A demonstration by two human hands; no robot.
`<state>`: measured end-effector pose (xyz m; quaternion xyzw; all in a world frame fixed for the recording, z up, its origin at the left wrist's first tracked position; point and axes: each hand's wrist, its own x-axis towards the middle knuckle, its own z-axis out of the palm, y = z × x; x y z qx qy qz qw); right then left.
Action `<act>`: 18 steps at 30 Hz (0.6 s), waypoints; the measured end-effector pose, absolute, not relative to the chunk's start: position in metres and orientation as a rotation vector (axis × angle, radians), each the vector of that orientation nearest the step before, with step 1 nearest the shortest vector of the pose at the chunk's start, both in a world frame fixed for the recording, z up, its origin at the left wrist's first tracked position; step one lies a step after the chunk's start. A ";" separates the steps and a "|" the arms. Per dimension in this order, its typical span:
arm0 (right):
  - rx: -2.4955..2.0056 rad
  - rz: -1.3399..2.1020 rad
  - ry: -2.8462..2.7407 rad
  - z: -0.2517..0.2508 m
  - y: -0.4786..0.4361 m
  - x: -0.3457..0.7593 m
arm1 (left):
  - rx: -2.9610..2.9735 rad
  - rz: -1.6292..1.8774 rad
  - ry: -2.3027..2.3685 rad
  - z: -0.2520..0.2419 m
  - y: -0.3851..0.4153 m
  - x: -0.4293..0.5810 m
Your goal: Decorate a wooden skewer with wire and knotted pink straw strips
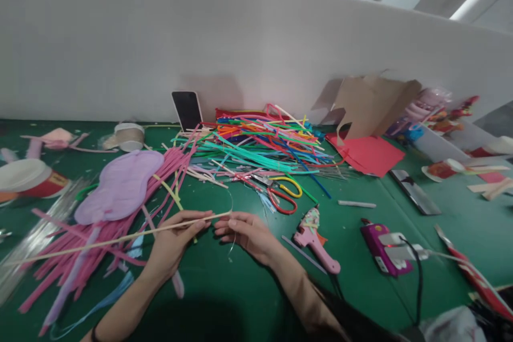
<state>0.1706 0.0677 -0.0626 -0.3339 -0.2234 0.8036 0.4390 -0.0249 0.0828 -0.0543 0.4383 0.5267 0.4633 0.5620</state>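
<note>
My left hand [178,238] is closed in a pinch around a long, thin cream-coloured stick [132,236]. The stick runs from the left edge of the view, over a bundle of pink pipe cleaners, up to the fingertips of my right hand [250,232]. Those fingers are pinched together at the stick's tip. A thin, clear thread [232,200] curves above and below them; its exact place between the fingers is hard to make out. Just left lies a flat lilac shape [120,181] on the pink pipe cleaners [76,256].
Beyond my hands are multicoloured pipe cleaners [260,144], scissors [282,200] and an upright phone [187,109]. At right lie a pink glue gun [316,243], a purple power strip [380,251], a dark phone [414,192], red sheets [368,155] and a red-handled cutter [475,272].
</note>
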 end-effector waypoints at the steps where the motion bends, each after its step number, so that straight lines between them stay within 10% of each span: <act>1: -0.849 1.982 -0.570 -0.062 0.067 0.170 | 1.079 1.092 1.231 -0.056 0.082 -0.025; 18: -0.999 1.689 -0.709 -0.059 0.056 0.160 | 1.206 1.089 1.147 -0.051 0.075 -0.025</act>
